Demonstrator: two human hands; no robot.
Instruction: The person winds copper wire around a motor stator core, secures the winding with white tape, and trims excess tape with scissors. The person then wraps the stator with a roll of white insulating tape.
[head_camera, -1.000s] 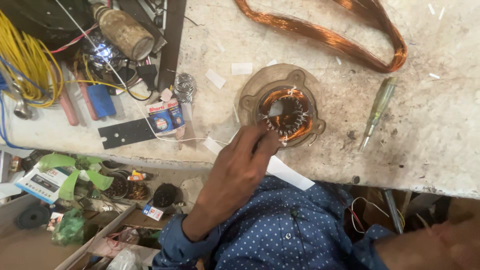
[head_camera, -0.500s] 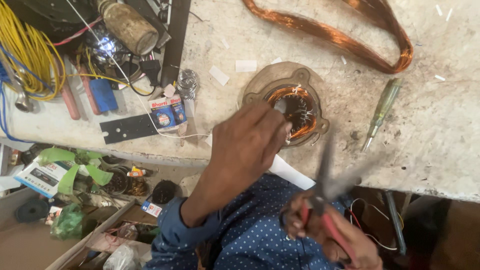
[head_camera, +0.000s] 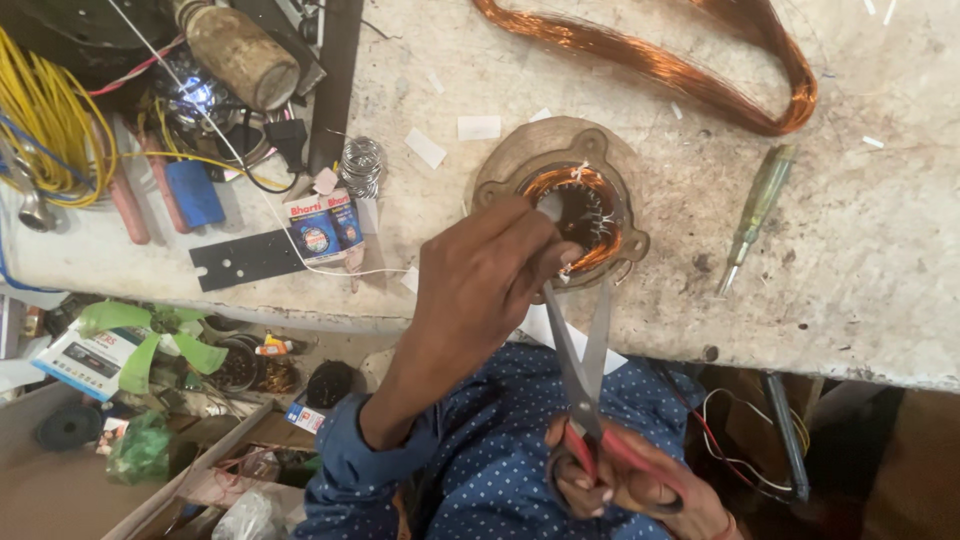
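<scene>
Nearest, low in view: right hand, fingers through the red loops of steel scissors, blades parted in a narrow V pointing up toward the bench edge. Just above: left hand, fingers pinched together at the near rim of a round copper-wound motor stator, what is pinched too small to tell. Beside, right: green-handled screwdriver flat on the stone bench. Farthest: loose loop of copper wire.

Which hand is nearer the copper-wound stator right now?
Left. The left hand rests against the stator at its near side; the right hand holds scissors below the bench edge.
</scene>
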